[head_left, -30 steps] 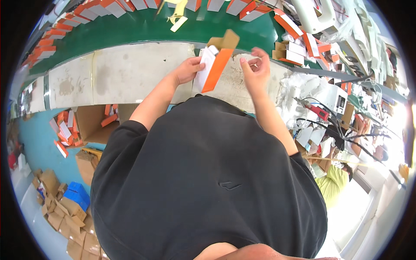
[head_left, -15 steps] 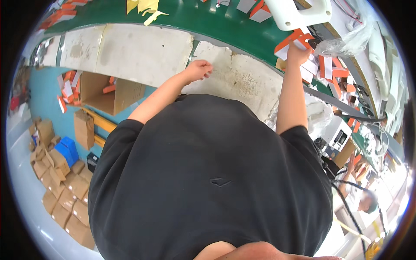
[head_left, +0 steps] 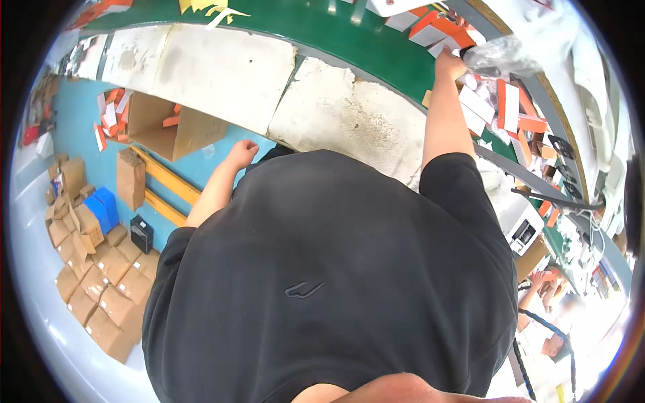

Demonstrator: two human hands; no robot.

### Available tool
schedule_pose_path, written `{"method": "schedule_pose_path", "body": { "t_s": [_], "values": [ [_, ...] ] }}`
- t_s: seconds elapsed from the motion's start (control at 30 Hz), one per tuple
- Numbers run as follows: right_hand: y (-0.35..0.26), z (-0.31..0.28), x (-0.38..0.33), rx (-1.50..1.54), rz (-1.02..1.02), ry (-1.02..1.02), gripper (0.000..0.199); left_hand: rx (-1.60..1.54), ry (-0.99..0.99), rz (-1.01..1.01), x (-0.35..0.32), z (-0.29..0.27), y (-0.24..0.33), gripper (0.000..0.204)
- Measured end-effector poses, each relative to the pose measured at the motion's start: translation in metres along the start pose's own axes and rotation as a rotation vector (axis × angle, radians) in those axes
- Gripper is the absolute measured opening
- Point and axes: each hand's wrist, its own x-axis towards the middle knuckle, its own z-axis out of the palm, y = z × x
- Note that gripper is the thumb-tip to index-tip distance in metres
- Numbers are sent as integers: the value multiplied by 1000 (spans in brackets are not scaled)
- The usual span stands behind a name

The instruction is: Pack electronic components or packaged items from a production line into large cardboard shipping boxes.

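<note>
Left hand (head_left: 243,153): loosely closed, we note.
Right hand (head_left: 450,64): at orange-and-white rectangular cardboard box (head_left: 431,28); we cannot tell grip.

"What's around your right hand (head_left: 451,65)?"
"Boxes (head_left: 430,28) just beyond mine, other boxes (head_left: 476,105) to its right."
"Your left hand (head_left: 242,154)?"
"Worktable (head_left: 225,77) ahead of mine, carton (head_left: 149,115) to its left, loose boxes (head_left: 110,115) farther left."

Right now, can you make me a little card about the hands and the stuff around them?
Left hand: fingers curled, nothing seen in it
Right hand: at an orange-and-white box; grip unclear
Green surface: yellow scrap on it
Blue floor: open brown carton, orange pieces beside it
Lower left: blue box among brown boxes
</note>
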Motion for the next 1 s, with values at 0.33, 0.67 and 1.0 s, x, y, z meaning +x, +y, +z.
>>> {"method": "schedule_pose_path", "body": {
  "t_s": [0.33, 0.67, 1.0],
  "values": [
    [-37, -144, -72, -1118, 115, -731, 45, 33, -115, 71, 31, 9, 54, 36],
    [-172, -187, -46, -601, 27, -797, 69, -82, -141, 670, 19, 8, 222, 37],
    [-205, -153, -114, 502, 170, -1239, 38, -503, 256, 836, -24, 13, 299, 69]
  ]
}}
